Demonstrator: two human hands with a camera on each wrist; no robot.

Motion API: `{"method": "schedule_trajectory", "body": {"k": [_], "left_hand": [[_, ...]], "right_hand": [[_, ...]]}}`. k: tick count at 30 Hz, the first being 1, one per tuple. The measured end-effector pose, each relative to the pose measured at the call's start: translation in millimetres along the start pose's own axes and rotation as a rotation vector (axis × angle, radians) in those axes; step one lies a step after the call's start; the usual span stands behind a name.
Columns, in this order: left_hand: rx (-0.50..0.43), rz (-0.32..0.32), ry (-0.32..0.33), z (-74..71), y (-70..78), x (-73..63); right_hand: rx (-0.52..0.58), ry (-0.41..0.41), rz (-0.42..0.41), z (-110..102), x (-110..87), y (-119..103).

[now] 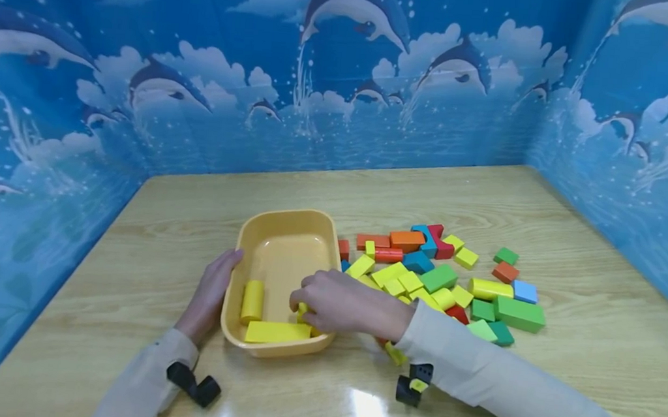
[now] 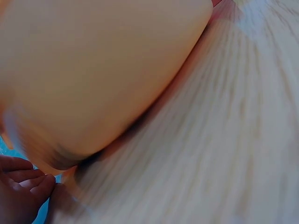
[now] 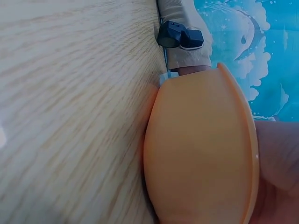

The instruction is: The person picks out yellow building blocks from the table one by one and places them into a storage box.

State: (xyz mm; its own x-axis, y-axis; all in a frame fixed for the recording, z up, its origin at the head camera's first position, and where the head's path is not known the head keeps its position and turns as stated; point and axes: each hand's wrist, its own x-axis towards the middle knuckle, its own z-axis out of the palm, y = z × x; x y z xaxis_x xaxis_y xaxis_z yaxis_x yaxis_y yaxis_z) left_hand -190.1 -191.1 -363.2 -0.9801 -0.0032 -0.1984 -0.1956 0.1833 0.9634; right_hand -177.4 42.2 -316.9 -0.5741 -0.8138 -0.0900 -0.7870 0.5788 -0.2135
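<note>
A tan plastic basin [image 1: 286,216] stands on the table, its outer wall filling much of both wrist views. My left hand [image 1: 212,290] holds it at the left rim; in the left wrist view the fingers [image 2: 28,182] bend beside the wall. Reaching over the right rim, my right hand [image 1: 341,301] pinches a small yellow block [image 1: 302,311] low inside the basin, its shape mostly hidden by the fingers. Also inside lie a yellow cylinder [image 1: 253,300] by the left wall and a long yellow block [image 1: 278,333] along the near wall.
Right of the basin spreads a pile of loose blocks, with a green block [image 1: 519,314], a yellow cylinder [image 1: 490,289], an orange block [image 1: 406,241] and a blue arch [image 1: 427,241]. My right forearm [image 1: 475,357] crosses its near side. Dolphin-printed curtains [image 1: 339,137] border the table.
</note>
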Motion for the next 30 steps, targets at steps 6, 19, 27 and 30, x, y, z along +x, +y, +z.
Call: {"method": "schedule_trajectory", "body": {"k": [6,19,27,30], "left_hand": [[0.020,0.012,-0.008,0.9,0.1,0.7],[0.031,-0.008,-0.021,0.6,0.3,0.8],[0.031,-0.005,-0.007,1.7,0.5,0.3],[0.022,0.000,0.000,1.9,0.5,-0.8]], "right_hand": [[0.026,-0.032,-0.003,-1,-2.9,1],[0.044,-0.083,0.007,-2,-7.1,1],[0.057,-0.084,0.027,-5,-9.1,2],[0.078,-0.019,0.008,-8,-13.3,6]]}}
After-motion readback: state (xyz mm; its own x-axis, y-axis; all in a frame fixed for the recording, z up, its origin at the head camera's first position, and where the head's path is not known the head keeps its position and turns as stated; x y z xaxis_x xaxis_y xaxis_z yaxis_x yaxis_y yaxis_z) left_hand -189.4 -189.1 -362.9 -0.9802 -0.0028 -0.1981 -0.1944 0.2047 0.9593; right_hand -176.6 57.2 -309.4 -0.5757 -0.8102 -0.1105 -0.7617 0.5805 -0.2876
